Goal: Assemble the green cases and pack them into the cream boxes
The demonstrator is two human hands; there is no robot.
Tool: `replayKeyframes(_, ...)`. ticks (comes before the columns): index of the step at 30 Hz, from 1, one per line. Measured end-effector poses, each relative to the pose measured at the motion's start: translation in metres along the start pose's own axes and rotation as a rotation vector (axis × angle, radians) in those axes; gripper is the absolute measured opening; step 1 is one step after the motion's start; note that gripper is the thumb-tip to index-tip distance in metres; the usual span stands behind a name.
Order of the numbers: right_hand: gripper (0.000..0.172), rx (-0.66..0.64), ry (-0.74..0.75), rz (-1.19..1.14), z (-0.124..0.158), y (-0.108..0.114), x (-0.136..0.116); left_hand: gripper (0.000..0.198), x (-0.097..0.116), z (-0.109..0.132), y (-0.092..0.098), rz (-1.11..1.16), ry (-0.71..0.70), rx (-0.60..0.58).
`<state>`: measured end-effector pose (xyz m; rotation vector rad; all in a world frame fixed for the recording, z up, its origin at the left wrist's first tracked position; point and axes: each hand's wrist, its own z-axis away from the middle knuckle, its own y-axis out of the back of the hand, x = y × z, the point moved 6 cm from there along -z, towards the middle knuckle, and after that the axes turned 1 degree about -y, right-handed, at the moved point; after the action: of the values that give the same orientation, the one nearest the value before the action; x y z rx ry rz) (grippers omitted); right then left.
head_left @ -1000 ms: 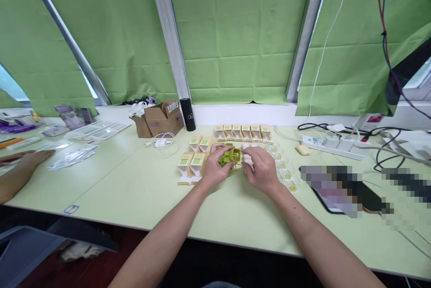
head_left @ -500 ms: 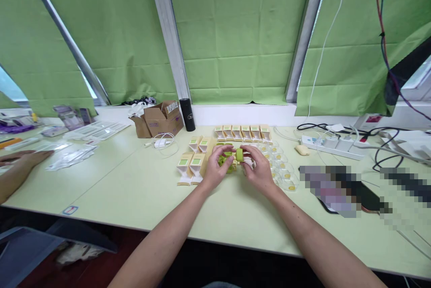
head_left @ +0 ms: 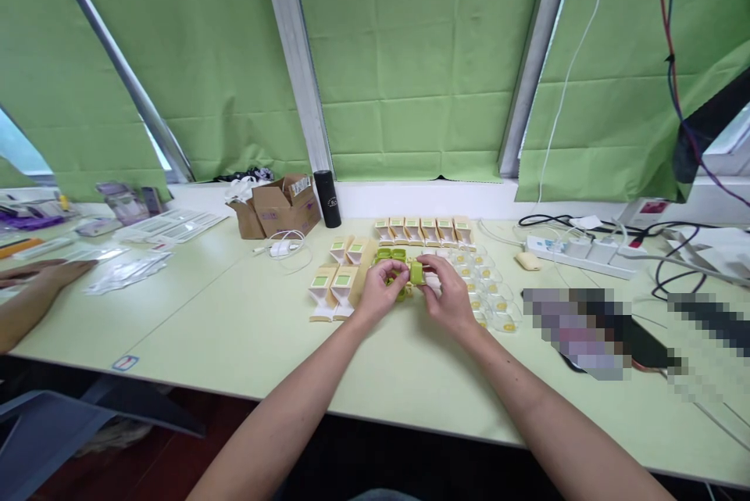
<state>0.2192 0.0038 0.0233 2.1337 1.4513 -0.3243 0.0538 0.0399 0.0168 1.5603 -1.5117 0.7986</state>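
Observation:
My right hand (head_left: 450, 294) grips a small lime-green plastic case (head_left: 416, 273) between thumb and fingers, a little above the table. Close against the case's left side, my left hand (head_left: 380, 291) has thumb and fingers pinched together; what sits in that pinch is too small to make out. Behind and below my hands lie more green cases (head_left: 398, 254), partly covered by my fingers. Clear plastic shells with yellow centres (head_left: 485, 273) stand in rows beside my right hand. Folded cardboard holders with green squares (head_left: 322, 282) are to the left of my left hand.
A row of similar holders (head_left: 427, 231) stands at the back. Further left are a cardboard box (head_left: 284, 212), a black bottle (head_left: 326, 200) and a white charger (head_left: 280, 248). A power strip (head_left: 577, 255) and cables lie right. Another person's hand (head_left: 62, 274) rests far left.
My left fingers have closed in from a wider curl to a pinch beside the green case. The right hand keeps its hold, with the case turned slightly.

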Motion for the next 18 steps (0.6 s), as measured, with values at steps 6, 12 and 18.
replayKeyframes(6, 0.044, -0.021, 0.012, 0.013, 0.001, -0.001, 0.0, 0.044, -0.003, -0.001, -0.001, 0.113, 0.073, -0.023)
replayKeyframes(12, 0.044, -0.033, 0.008, 0.02, 0.0, -0.001, 0.0, 0.044, -0.007, -0.001, -0.001, 0.182, 0.111, -0.006)
replayKeyframes(18, 0.042, -0.023, -0.014, -0.005, -0.002, -0.001, 0.0, 0.045, -0.011, -0.002, 0.0, 0.218, 0.132, 0.0)
